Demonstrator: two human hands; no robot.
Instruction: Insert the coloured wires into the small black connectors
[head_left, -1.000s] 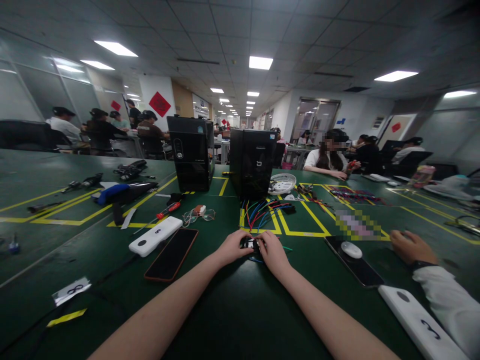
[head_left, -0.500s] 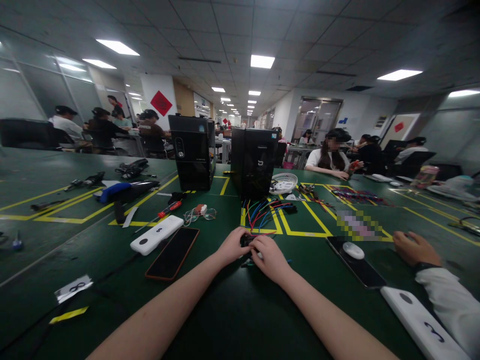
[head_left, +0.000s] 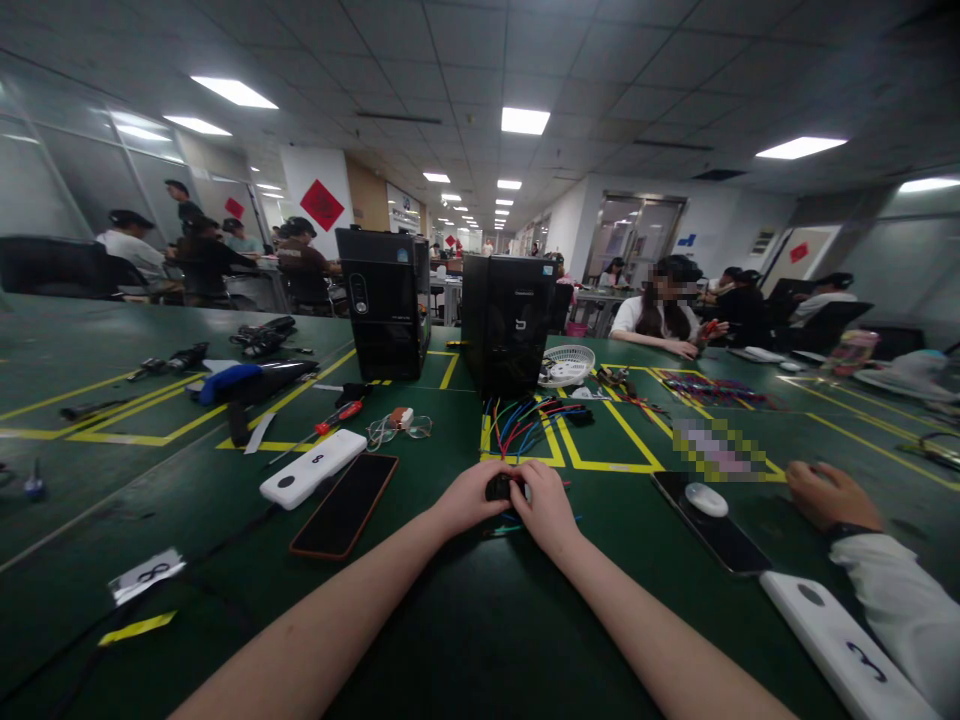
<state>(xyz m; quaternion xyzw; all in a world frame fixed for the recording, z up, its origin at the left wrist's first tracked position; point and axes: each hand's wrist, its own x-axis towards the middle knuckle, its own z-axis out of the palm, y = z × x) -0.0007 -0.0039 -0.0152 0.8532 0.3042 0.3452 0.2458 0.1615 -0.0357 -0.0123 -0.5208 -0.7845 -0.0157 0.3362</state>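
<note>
My left hand point(head_left: 466, 497) and my right hand point(head_left: 547, 508) meet over the green table point(head_left: 465, 620), both closed around a small black part point(head_left: 498, 487). Thin coloured wires point(head_left: 504, 525) trail out from under my hands. Just beyond my fingers lies a fan of red and blue wires point(head_left: 521, 418) inside a yellow-taped square. A black phone point(head_left: 345, 504) and a white power bank point(head_left: 312, 467) marked 8 lie left of my left forearm.
Two black computer towers point(head_left: 386, 302) point(head_left: 508, 322) stand behind the wires. A red-handled screwdriver point(head_left: 336, 414), glasses point(head_left: 397, 425) and tools lie at left. Another person's hand point(head_left: 823, 494), a phone with a white puck point(head_left: 709, 527) and a white power bank point(head_left: 844, 647) are at right. People sit at tables beyond.
My hands stay together on the small black part, shifting slightly; my right hand has turned a little over it. The view has barely moved.
</note>
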